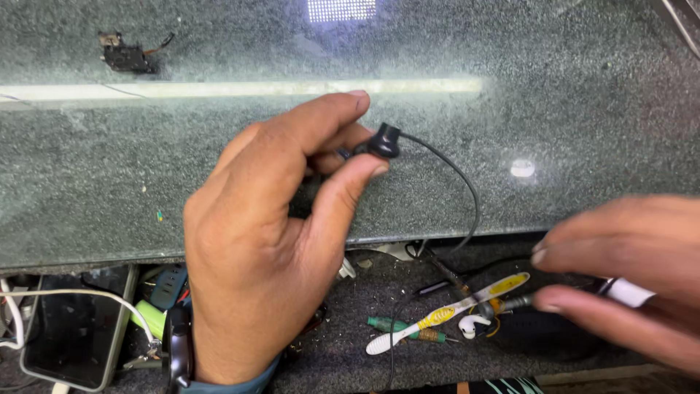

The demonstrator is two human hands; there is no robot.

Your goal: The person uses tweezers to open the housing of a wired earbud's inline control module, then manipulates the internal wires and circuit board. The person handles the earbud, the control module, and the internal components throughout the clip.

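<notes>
The left hand (262, 241) pinches a black earbud (384, 140) between thumb and forefinger, its cable (459, 179) looping down over the surface (569, 109) edge. The right hand (627, 270), blurred, grips a white-tipped tool (628, 292) above a toothbrush (445, 312); the surface lies bare beyond.

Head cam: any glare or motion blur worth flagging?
Head view: a long bright glare strip and a small round light spot reflect off the speckled countertop; the right hand is smeared by motion blur; the left hand and its black earbud are sharp.
</notes>
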